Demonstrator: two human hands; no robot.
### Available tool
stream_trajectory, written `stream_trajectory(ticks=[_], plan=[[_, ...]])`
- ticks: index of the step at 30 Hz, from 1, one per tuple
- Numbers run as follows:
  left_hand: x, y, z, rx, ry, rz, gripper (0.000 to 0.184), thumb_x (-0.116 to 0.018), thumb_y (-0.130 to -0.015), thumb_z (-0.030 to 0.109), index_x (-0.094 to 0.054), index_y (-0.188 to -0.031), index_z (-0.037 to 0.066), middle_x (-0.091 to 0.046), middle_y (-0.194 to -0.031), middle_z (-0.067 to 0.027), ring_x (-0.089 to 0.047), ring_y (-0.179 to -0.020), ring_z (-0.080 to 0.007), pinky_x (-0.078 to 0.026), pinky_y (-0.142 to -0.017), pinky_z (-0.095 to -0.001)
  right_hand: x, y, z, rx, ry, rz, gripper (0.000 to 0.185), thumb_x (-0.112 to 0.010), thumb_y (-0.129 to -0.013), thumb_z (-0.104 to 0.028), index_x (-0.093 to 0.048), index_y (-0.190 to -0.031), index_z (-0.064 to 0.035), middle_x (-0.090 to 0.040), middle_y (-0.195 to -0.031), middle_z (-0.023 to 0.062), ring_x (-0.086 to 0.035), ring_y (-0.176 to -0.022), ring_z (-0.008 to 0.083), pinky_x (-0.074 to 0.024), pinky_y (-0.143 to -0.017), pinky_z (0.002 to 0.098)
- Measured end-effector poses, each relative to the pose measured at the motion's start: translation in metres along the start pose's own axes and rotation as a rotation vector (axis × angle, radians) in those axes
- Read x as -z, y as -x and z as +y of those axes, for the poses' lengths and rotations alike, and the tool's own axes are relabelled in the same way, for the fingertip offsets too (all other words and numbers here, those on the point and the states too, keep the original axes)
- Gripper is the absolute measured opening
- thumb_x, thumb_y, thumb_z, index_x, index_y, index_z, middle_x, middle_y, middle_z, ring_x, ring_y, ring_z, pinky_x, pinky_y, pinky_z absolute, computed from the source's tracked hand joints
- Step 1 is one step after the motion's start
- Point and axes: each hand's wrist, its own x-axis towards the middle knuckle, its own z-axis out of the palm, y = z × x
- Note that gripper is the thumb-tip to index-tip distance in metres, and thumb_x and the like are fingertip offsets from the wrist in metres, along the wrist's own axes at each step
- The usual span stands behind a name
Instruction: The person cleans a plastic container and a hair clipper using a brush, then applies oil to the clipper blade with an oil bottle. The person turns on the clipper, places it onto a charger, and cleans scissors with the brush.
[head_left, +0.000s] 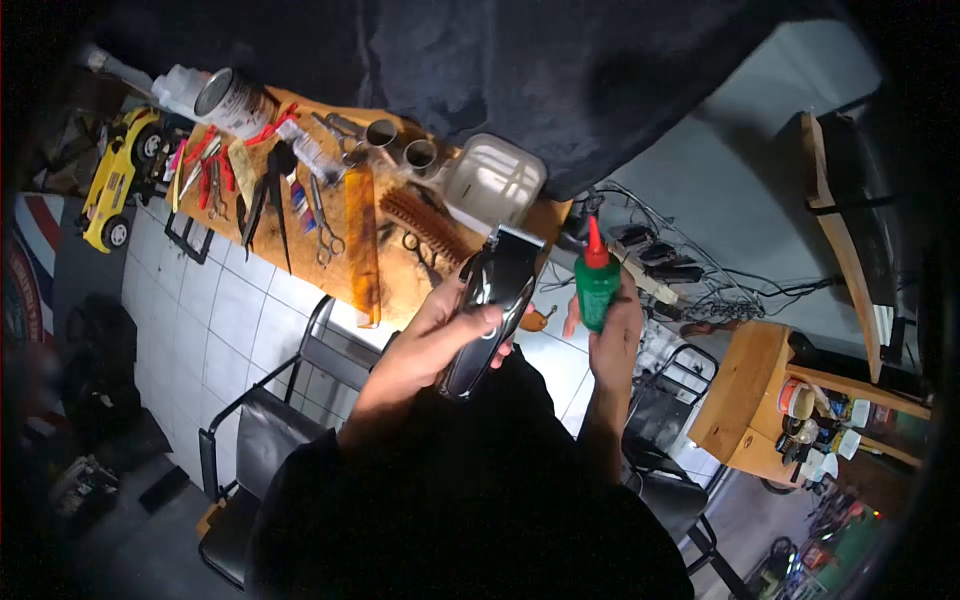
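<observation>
Wooden table (400, 280) with scissors (324, 232), brush (424, 222), white tray (488, 185)

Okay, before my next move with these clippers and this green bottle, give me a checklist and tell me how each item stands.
1. Glossy black hair clipper secure in the left hand: ok, gripped around its body.
2. Silver metal blade clear of fingers: ok, exposed at the clipper's far end.
3. Green plastic bottle secure in the right hand: ok, held with its pointed red nozzle toward the top of the view.
4. Nozzle apart from the blade: ok, a gap shows between them.
5. Nozzle tip open: cannot tell, too small to see.
6. Brown wooden tabletop uncluttered: not ok, metal scissors and other tools crowd it.
</observation>
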Motion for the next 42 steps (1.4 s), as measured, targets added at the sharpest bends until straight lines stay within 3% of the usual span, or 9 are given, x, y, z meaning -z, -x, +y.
stream_trajectory(ticks=[3,5,6,10,12,22,25,40,42], plan=[[0.013,0.012,0.001,0.018,0.462,-0.067,0.066,-0.053,-0.093,0.023,-0.015,-0.147,0.019,-0.053,-0.107,-0.0181,-0.064,-0.081,-0.0281,-0.059,-0.068,-0.038,-0.031,0.011,-0.013,0.032,0.021,0.075,0.047,-0.058,-0.093,-0.029,-0.046,-0.125,0.0045,-0.059,-0.094,0.0099,-0.057,-0.073,0.0146,-0.0474,-0.066,0.0271],[0.018,0.023,0.007,0.019,0.514,-0.093,0.068,-0.054,-0.093,0.024,-0.014,-0.148,0.022,-0.052,-0.108,-0.0198,-0.065,-0.081,-0.0301,-0.06,-0.065,-0.039,-0.043,0.014,-0.02,0.089,0.359,0.106,0.051,-0.066,-0.088,-0.029,-0.049,-0.124,0.0032,-0.059,-0.097,0.0088,-0.058,-0.08,0.0145,-0.0478,-0.071,0.0265],[0.023,0.028,0.01,0.018,0.535,-0.125,0.069,-0.054,-0.093,0.024,-0.013,-0.148,0.024,-0.052,-0.108,-0.0205,-0.065,-0.081,-0.0308,-0.06,-0.063,-0.0391,-0.051,0.015,-0.021,0.02,0.284,0.17,0.056,-0.078,-0.077,-0.023,-0.052,-0.12,0.0015,-0.059,-0.1,0.0073,-0.058,-0.09,0.0138,-0.0475,-0.077,0.0255],[0.037,0.044,0.03,-0.033,0.371,-0.17,0.077,-0.058,-0.088,0.028,-0.012,-0.149,0.025,-0.051,-0.104,-0.0223,-0.063,-0.073,-0.0335,-0.056,-0.049,-0.0367,-0.082,0.01,-0.027,0.124,0.21,0.183,0.058,-0.083,-0.068,-0.008,-0.053,-0.116,0.0008,-0.059,-0.106,0.0083,-0.06,-0.093,0.0154,-0.049,-0.083,0.0268],[0.034,0.047,0.043,-0.079,0.276,-0.14,0.082,-0.061,-0.086,0.031,-0.008,-0.149,0.029,-0.051,-0.101,-0.0228,-0.061,-0.062,-0.0325,-0.054,-0.041,-0.0361,-0.094,0.008,-0.03,0.137,0.279,0.176,0.059,-0.083,-0.066,-0.005,-0.053,-0.116,0.0003,-0.059,-0.109,0.0095,-0.06,-0.096,0.0166,-0.0496,-0.084,0.0285],[0.05,0.044,0.064,-0.114,0.183,-0.23,0.075,-0.055,-0.094,0.02,-0.005,-0.149,0.026,-0.05,-0.103,-0.0164,-0.063,-0.075,-0.0238,-0.06,-0.054,-0.0369,-0.116,-0.007,-0.031,0.329,0.418,0.127,0.053,-0.081,-0.065,0.0,-0.054,-0.111,0.0006,-0.057,-0.116,0.0181,-0.06,-0.105,0.026,-0.0499,-0.088,0.0362],[0.052,0.039,0.067,-0.11,0.183,-0.25,0.074,-0.053,-0.094,0.017,-0.004,-0.149,0.026,-0.051,-0.102,-0.0163,-0.063,-0.076,-0.0234,-0.059,-0.054,-0.036,-0.11,-0.011,-0.042,0.407,0.743,0.047,0.047,-0.081,-0.066,-0.003,-0.058,-0.106,0.0013,-0.058,-0.116,0.0199,-0.06,-0.106,0.0283,-0.0496,-0.088,0.0372],[0.046,0.026,0.074,-0.073,0.119,-0.184,0.08,-0.06,-0.09,0.03,-0.006,-0.15,0.026,-0.05,-0.109,-0.0189,-0.061,-0.072,-0.0289,-0.057,-0.05,-0.0373,-0.116,-0.025,-0.053,0.306,0.736,0.181,0.041,-0.08,-0.068,-0.012,-0.066,-0.104,0.0012,-0.063,-0.109,0.0155,-0.061,-0.102,0.0259,-0.0468,-0.088,0.0343],[0.046,0.025,0.074,-0.086,0.156,-0.205,0.075,-0.054,-0.093,0.022,-0.005,-0.15,0.026,-0.05,-0.104,-0.0179,-0.062,-0.075,-0.0255,-0.059,-0.052,-0.0363,-0.114,-0.024,-0.054,0.304,0.738,0.187,0.041,-0.08,-0.068,-0.011,-0.066,-0.104,0.0012,-0.063,-0.109,0.0155,-0.061,-0.101,0.0257,-0.0468,-0.088,0.0341]])
